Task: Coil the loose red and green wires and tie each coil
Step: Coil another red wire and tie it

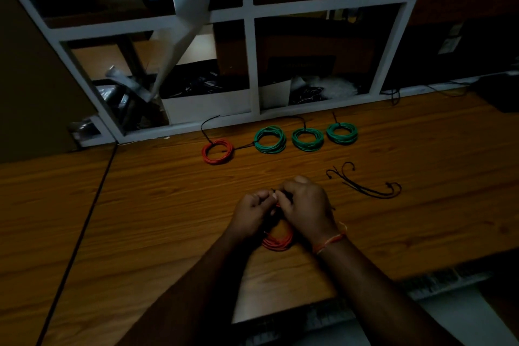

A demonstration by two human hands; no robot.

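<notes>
- Looking down at the wooden tabletop [157, 205], we see a thin black cord [81, 230] running along its seam at about 9 o'clock of the hands.
- At 11 o'clock of the hands lies a tied red coil [217, 151], flat on the wood, with a black tie [209, 125] trailing up from it toward the white shelf frame [250, 64].
- We hold our left hand [251, 213] with curled fingers [259, 196] pinching at the top of a second red coil [278, 241], which sits between our wrists; only its lower arc shows at 6 o'clock of the hands.
- At 12 o'clock stands a row of three green coils: the first green coil [270, 139] just beside the tied red one, the middle green coil [308, 139], then the last green coil [341, 133], each lying flat with a dark tie on it.
- Our right hand [304, 205] is closed tight against the left, fingers folded over the same spot on the coil; what exactly they pinch there is hidden. An orange thread band [328, 243] circles this wrist.
- At 2 o'clock of the hands a few spare black ties [365, 185] lie loose on the wood, apart from everything else.
</notes>
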